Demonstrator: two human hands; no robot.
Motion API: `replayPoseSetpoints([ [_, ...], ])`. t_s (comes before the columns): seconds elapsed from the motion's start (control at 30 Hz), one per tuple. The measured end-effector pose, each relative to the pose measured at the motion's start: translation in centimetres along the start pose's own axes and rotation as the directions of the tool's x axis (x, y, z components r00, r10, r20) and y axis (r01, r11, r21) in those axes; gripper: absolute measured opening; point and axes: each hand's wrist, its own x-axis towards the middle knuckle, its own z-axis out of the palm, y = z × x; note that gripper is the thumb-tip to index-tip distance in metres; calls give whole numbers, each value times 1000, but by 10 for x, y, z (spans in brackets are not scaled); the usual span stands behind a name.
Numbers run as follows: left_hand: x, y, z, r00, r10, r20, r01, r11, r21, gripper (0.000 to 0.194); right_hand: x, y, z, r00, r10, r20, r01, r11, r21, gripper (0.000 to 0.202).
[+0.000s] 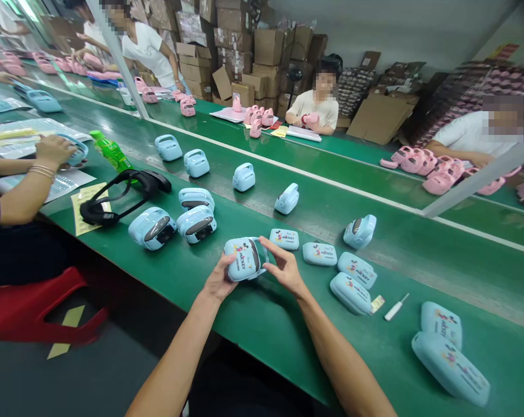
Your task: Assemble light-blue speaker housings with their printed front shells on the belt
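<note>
A light-blue, rounded plastic device (241,262) with a Mickey print and a carrying handle is held above the green bench, in front of me. My left hand (219,278) grips its left side, the thumb on the printed face. On the other side, my right hand (284,267) has thumb and fingers closed round the handle (263,253). Several printed blue devices (320,253) lie to the right of my hands. Left of them, a few blue devices with dark end panels (196,224) stand together. What is under the held device is hidden.
A white-handled screwdriver (396,307) lies at right beside a small label (377,304). Blue devices stand spaced along the grey belt (262,200). At left are a black headset (114,200), a green bottle (109,149) and a co-worker's hand (55,150). Opposite, people handle pink devices.
</note>
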Motion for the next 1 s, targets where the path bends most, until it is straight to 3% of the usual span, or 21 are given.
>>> replayPoseSetpoints([
  [0.1, -6, 2, -8, 987, -12, 159, 18, 999, -36, 74, 3, 0, -10, 989, 39, -139, -25, 995, 101, 63],
  [0.27, -14, 5, -13, 966, 39, 255, -28, 999, -46, 91, 5, -2, -13, 990, 67, -126, -42, 981, 192, 48],
  [0.33, -14, 5, -13, 965, 27, 262, -18, 999, -39, 92, 5, -7, -12, 991, 51, -124, -33, 989, 144, 42],
  [0.43, -11, 4, -12, 971, -31, 236, 30, 1000, 8, 88, 6, -19, -8, 993, 4, -116, -10, 998, -56, 40],
  [0.5, -10, 2, -10, 986, -41, 160, 28, 996, 81, 81, 7, -26, -4, 998, -31, -53, 20, 977, -210, 37],
  [0.57, -10, 1, -7, 997, 33, 73, -47, 979, 197, 77, 8, -30, -1, 997, -64, 52, 77, 952, -298, 29],
  [0.63, -12, 2, -3, 981, 189, 38, -190, 915, 356, 82, 8, -31, 1, 986, -108, 128, 141, 949, -283, 19],
  [0.73, -18, 6, 1, 928, 359, 98, -347, 740, 576, 87, 8, -33, 2, 977, -178, 121, 200, 958, -206, 16],
  [0.87, -23, 9, 2, 902, 394, 179, -402, 610, 683, 80, 7, -32, 4, 954, -271, 125, 296, 912, -283, 28],
  [1.0, -25, 7, 4, 904, 396, 163, -395, 627, 671, 81, 6, -25, 6, 955, -290, 56, 287, 864, -413, 26],
])
